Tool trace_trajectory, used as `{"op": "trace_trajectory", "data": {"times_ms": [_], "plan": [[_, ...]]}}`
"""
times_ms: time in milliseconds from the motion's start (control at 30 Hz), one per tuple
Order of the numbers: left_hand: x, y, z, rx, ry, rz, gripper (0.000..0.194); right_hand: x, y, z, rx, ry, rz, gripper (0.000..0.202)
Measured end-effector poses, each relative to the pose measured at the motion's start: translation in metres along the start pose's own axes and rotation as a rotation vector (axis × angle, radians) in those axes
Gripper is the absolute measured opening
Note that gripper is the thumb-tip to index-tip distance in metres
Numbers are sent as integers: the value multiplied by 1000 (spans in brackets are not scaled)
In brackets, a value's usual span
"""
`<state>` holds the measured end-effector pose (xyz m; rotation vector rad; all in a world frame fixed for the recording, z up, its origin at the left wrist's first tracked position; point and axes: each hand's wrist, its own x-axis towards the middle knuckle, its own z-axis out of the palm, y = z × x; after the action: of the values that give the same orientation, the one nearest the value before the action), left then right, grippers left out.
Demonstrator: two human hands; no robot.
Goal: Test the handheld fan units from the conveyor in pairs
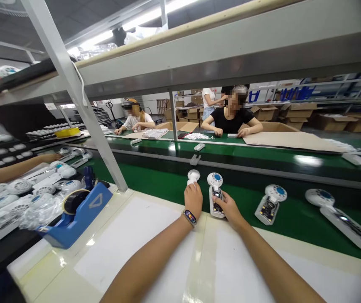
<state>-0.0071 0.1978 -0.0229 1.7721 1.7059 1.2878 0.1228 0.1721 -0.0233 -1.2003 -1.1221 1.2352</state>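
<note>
My left hand (193,198) is closed around the lower part of a white round-headed device (193,174); the hand hides most of its body. Close by on the right, my right hand (231,209) grips a second white device (215,180) by its side. That one has a dotted round head with a blue centre, and its body is open, showing a circuit board with a small light. Both are over the near edge of the green conveyor belt (167,186). A third open device (268,206) lies to the right, with a longer open device (344,219) beyond it.
A blue tape dispenser (79,219) stands at the left of the white-covered worktop (120,244). Many white devices lie on the left, where a co-worker's arm (25,168) reaches in. A slanted metal post (85,105) rises nearby. Other people sit across the belt.
</note>
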Motion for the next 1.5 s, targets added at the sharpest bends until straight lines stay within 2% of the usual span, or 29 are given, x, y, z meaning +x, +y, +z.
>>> {"op": "trace_trajectory", "data": {"times_ms": [67,167,300,367,467,600,667,733,800,900,1000,1500], "plan": [[5,-5,-9,-73,52,-88,41,-14,-3,-5,74,-45,-6,53],[18,-16,-26,-238,92,-203,30,-40,-7,-13,190,-105,-7,51],[28,-21,-41,-569,22,-301,21,-78,-10,-23,342,-159,95,58],[24,-14,-42,-741,-66,-314,21,-94,-12,-29,387,-158,128,59],[4,4,-41,-926,-258,-318,21,-110,-16,-40,415,-91,123,62],[-33,33,-35,-1019,-542,-348,46,-117,-24,-58,425,36,152,60],[-48,44,-29,-1034,-674,-387,53,-116,-26,-66,456,50,162,57],[-59,51,-21,-1034,-801,-437,47,-114,-27,-71,495,25,157,56],[-65,52,-13,-1027,-873,-470,39,-111,-25,-75,522,-2,135,54],[-67,48,-8,-1042,-883,-470,39,-107,-22,-77,539,-5,102,54],[-67,46,-11,-1055,-893,-454,45,-106,-20,-79,528,-16,96,55],[-68,46,-16,-1049,-984,-396,48,-104,-14,-81,506,-24,100,64]]}}
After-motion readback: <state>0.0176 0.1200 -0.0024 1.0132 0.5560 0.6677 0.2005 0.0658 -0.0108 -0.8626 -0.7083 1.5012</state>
